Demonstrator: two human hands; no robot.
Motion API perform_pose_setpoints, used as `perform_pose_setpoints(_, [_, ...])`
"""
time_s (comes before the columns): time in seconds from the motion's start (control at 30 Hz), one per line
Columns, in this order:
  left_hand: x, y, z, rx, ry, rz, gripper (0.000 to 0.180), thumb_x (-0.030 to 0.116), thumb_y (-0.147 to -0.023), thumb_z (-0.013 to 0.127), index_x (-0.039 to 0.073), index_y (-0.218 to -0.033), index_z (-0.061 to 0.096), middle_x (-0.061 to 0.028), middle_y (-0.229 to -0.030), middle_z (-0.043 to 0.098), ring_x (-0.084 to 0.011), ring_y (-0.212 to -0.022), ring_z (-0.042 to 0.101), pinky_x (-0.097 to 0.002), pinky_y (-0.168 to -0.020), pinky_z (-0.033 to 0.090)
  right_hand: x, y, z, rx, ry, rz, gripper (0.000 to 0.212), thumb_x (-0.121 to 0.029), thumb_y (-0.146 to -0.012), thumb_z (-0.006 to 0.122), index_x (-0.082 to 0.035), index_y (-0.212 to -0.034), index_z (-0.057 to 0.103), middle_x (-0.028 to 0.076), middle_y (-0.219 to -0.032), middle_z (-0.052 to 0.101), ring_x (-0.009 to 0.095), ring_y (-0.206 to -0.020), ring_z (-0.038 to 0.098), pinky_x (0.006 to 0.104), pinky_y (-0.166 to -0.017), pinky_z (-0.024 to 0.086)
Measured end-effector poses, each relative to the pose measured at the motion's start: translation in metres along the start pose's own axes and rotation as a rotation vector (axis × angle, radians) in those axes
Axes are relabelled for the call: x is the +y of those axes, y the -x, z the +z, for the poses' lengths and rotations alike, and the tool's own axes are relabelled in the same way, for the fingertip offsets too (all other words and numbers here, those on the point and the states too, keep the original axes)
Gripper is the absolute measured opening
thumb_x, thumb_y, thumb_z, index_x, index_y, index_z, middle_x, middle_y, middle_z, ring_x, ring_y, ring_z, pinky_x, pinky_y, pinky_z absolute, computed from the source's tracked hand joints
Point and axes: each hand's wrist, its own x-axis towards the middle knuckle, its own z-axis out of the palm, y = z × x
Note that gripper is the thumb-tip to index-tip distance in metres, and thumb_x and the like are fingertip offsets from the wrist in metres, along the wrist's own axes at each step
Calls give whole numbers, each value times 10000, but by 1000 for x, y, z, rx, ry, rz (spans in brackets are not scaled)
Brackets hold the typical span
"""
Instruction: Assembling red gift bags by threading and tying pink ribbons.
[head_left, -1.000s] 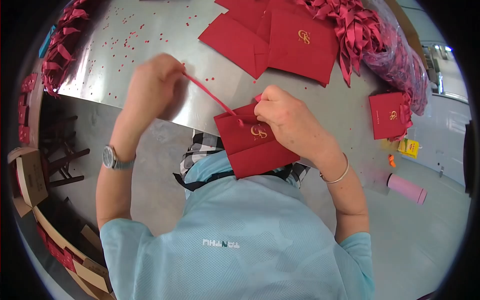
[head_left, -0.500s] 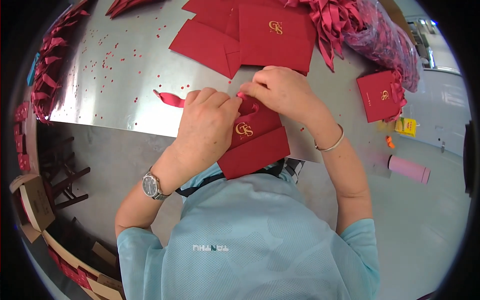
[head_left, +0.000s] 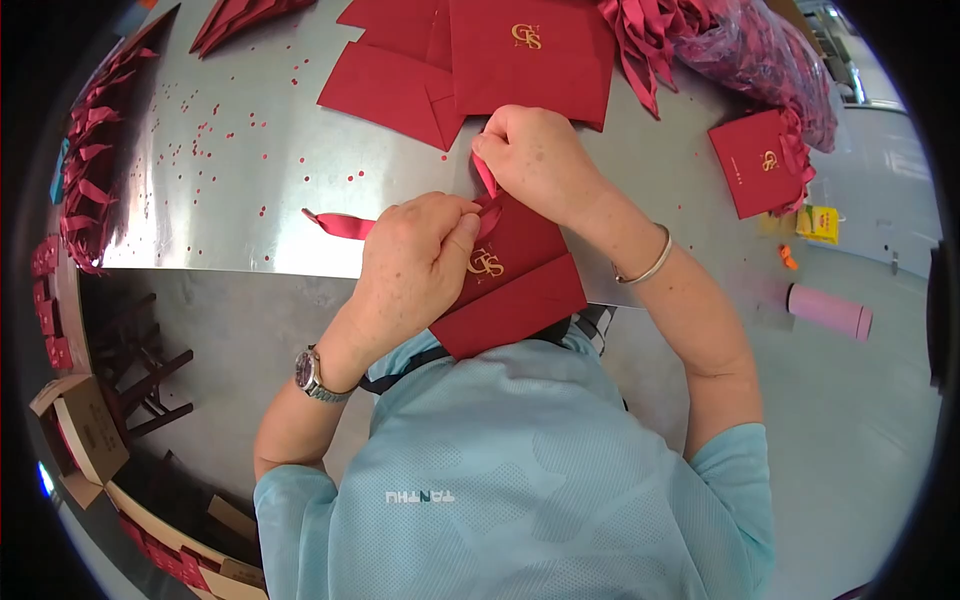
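A dark red paper bag (head_left: 522,258) with a gold emblem and a folded bottom lies over the table's near edge, against my shirt. My left hand (head_left: 415,260) is closed on the bag's upper left part, its thumb and fingertips pinching near the top edge. Just beyond, my right hand (head_left: 540,165) pinches a pinkish-red ribbon (head_left: 484,174), which runs taut from the bag's top edge up to my fingertips. Another length of ribbon (head_left: 345,227), with a tipped end, sticks out to the left from behind my left hand.
Flat red bags (head_left: 535,70) are piled at the far middle of the metal table (head_left: 230,225). A ribbon bundle (head_left: 650,45) and a plastic sack (head_left: 765,75) lie far right, near a finished-looking bag (head_left: 752,165). Pink bottle (head_left: 830,311) at right; ribboned bags (head_left: 88,200) line the left.
My right hand has drawn away from the bag, and a longer stretch of ribbon now shows between it and the bag. My left hand still grips the bag. The whole view has shifted slightly.
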Motion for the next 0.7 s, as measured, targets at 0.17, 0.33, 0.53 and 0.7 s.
perform_pose_setpoints(0.17, [-2, 0, 0, -34, 21, -61, 82, 66, -859, 610, 12, -902, 656, -166, -860, 666, -365, -807, 637, -439, -696, 505, 6, 1, 8, 72, -110, 70, 224, -191, -897, 605, 25, -853, 644, 133, -729, 653, 215, -668, 622, 335, -638, 496])
perform_pose_setpoints(0.33, [6, 4, -15, 49, 27, 32, 74, 18, -825, 650, 30, -897, 658, -138, -832, 657, -328, -759, 626, -393, -679, 488, 1, 15, -17, 45, -784, 96, 241, -208, -1002, 504, -41, -1130, 620, 30, -1003, 644, 94, -731, 604, 247, -603, 440])
perform_pose_setpoints(0.53, [19, 6, -38, 292, -9, 295, 97, -15, -796, 687, 33, -873, 651, -80, -785, 635, -259, -750, 588, -335, -682, 464, 23, 76, -42, -54, -1170, -218, 657, -434, -947, 615, -15, -1416, 425, 106, -1337, 533, 208, -1216, 540, 356, -984, 439])
perform_pose_setpoints(0.7, [11, 9, -29, 336, 49, 496, 98, 29, -825, 675, 10, -913, 635, -118, -868, 638, -286, -802, 582, -355, -753, 453, -10, 121, -59, -94, -570, -253, 539, -247, -872, 713, -8, -1320, 534, 155, -1254, 604, 303, -1095, 618, 349, -924, 486])
